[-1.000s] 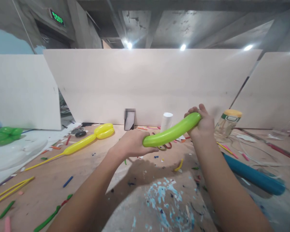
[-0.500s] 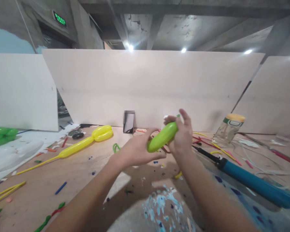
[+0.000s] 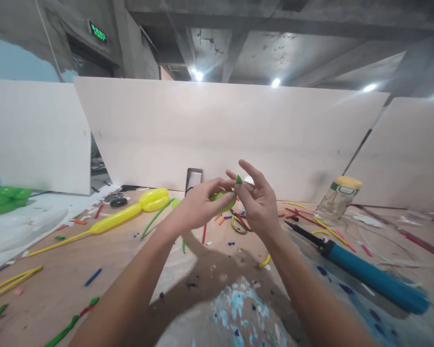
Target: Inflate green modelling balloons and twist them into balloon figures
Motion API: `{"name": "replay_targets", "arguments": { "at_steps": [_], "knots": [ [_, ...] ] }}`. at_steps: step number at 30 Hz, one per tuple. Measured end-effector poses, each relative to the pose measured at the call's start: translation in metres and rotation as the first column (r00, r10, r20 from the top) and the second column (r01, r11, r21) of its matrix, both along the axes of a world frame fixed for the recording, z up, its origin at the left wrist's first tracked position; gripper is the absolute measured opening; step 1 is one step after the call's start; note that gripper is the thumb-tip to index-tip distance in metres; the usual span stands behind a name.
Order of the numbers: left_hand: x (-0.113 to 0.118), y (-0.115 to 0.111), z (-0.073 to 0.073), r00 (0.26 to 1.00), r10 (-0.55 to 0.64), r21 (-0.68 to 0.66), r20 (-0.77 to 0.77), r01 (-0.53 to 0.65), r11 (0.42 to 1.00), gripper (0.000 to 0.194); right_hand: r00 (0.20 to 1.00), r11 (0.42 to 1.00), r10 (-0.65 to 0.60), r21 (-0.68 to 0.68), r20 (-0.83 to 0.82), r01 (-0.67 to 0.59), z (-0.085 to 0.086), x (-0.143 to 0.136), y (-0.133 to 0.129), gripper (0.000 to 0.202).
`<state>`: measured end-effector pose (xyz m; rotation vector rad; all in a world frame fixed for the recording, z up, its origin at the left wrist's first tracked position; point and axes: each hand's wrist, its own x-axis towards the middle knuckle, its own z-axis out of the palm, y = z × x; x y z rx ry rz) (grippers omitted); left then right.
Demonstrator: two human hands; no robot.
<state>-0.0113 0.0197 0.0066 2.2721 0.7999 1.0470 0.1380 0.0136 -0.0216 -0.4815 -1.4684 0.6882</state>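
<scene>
Green balloon between the hands, mostly covered by the left one, long axis running crosswise, left to right; its small darker end stands up at the right hand, which is the nearer to it

Left hand curled round the balloon's body; right hand pinching by the end with thumb and a finger, other fingers raised. A thin green tail shows left of the left hand, seemingly the same balloon's, though the join is hidden

Bench, near side of the hands: pale blue paint flecks. To their right, a blue pump, nozzle towards them; to their left, a yellow balloon

Beyond the hands: phone upright, lidded jar off right, white panel behind, then concrete ceiling with lights, green exit sign far left
</scene>
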Motion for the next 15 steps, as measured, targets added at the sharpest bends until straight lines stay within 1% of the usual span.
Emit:
{"name": "replay_targets", "arguments": {
  "at_steps": [1,2,3,4,5,7,8,10,12,13,15],
  "knots": [
    [0.002,0.003,0.001,0.995,-0.086,-0.032,0.050,0.087,0.996,0.030,1.000,1.000,-0.002,0.004,-0.003,0.002,0.002,-0.002,0.001,0.042],
    [0.004,0.006,0.002,0.986,-0.145,-0.054,0.088,0.150,0.987,0.028,1.000,1.000,0.003,0.004,-0.005,-0.003,0.003,-0.004,0.003,0.042],
    [0.006,0.008,0.003,0.981,-0.164,-0.064,0.107,0.171,0.983,0.027,1.000,1.000,0.008,0.005,-0.011,-0.008,0.004,-0.005,0.005,0.042],
    [0.007,0.008,0.003,0.984,-0.143,-0.057,0.105,0.149,0.987,0.026,1.000,1.000,0.009,0.005,-0.029,-0.009,0.004,-0.005,0.007,0.042],
    [0.008,0.008,0.003,0.992,-0.093,-0.032,0.086,0.096,0.995,0.026,0.998,1.000,0.007,0.005,-0.057,-0.006,0.005,-0.004,0.009,0.042],
    [0.009,0.005,0.001,0.999,0.030,0.057,0.022,-0.031,0.998,0.028,0.992,1.000,-0.010,-0.002,-0.127,0.010,0.004,0.001,0.013,0.042],
    [0.008,0.003,0.000,0.997,0.077,0.103,-0.004,-0.077,0.992,0.031,0.988,1.000,-0.024,-0.012,-0.151,0.022,0.004,0.005,0.013,0.042],
    [0.006,-0.001,-0.001,0.992,0.119,0.161,-0.041,-0.111,0.981,0.033,0.987,0.997,-0.067,-0.052,-0.144,0.060,0.003,0.012,0.012,0.039],
    [0.004,-0.004,-0.001,0.991,0.116,0.177,-0.061,-0.103,0.979,0.033,0.989,0.989,-0.135,-0.075,-0.053,0.131,0.003,0.018,0.006,0.029],
    [0.002,-0.006,0.000,0.992,0.108,0.182,-0.068,-0.094,0.979,0.033,0.984,0.982,-0.176,-0.062,0.019,0.177,0.004,0.020,0.002,0.022],
    [0.000,-0.009,0.000,0.992,0.098,0.193,-0.080,-0.081,0.978,0.031,0.945,0.959,-0.281,0.025,0.168,0.281,0.006,0.023,-0.008,0.011]
  ]
}}
